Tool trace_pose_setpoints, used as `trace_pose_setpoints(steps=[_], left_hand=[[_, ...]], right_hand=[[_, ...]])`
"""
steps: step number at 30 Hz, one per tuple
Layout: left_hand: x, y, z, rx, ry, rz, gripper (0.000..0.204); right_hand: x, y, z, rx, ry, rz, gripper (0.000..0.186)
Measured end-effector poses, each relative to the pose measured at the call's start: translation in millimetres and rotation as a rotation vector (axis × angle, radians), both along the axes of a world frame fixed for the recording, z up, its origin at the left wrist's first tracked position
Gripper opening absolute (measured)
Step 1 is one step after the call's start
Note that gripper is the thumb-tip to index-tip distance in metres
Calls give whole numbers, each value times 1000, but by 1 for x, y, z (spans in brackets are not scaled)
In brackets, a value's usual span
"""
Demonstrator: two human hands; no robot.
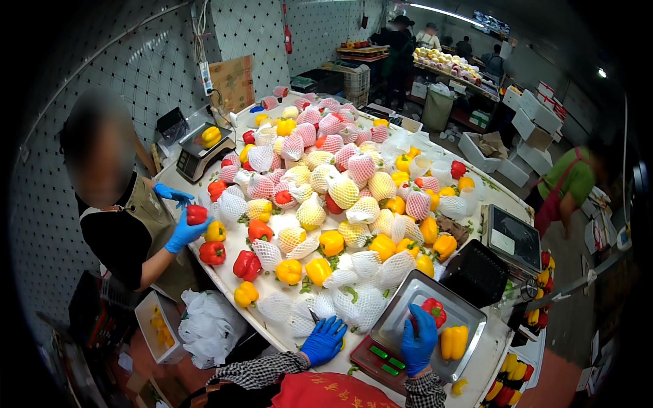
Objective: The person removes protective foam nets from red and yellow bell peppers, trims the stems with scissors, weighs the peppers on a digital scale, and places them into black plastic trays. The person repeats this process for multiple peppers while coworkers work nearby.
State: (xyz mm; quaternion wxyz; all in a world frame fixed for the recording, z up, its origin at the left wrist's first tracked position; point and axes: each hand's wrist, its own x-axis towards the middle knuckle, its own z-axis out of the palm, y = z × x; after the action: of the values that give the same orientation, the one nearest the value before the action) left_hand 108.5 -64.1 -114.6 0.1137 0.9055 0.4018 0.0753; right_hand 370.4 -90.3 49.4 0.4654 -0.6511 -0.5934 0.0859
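Note:
My left hand [324, 341], in a blue glove, rests on the white table with its fingers stretched out. A dark pointed tip [313, 315] shows beside its fingers; the rest of that tool is mostly hidden. My right hand [419, 341], also gloved in blue, is over the metal pan of the digital scale [401, 309]. Its fingers are curled against a red bell pepper [434, 311], though the grip is partly hidden. A yellow bell pepper [454, 342] lies in the same pan, to the right of my hand. White foam net sleeves [354, 302] lie just beyond my left hand.
Bell peppers, many in foam nets [340, 190], cover the table's middle. Across the left edge, a co-worker's gloved hands [183, 231] hold a red pepper near another scale [204, 153]. A black container [474, 273] and a tablet-like screen [515, 238] stand at the right.

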Motion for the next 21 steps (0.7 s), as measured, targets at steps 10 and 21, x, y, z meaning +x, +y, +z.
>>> trace_pose_setpoints(steps=[10,21], left_hand=[[-39,48,14,-188,-236,-197,56],[-70,104,-5,-246,-387,-486,52]], right_hand=[[-92,129,7,-43,-79,332,42],[-81,342,-28,-70,-46,207,57]])
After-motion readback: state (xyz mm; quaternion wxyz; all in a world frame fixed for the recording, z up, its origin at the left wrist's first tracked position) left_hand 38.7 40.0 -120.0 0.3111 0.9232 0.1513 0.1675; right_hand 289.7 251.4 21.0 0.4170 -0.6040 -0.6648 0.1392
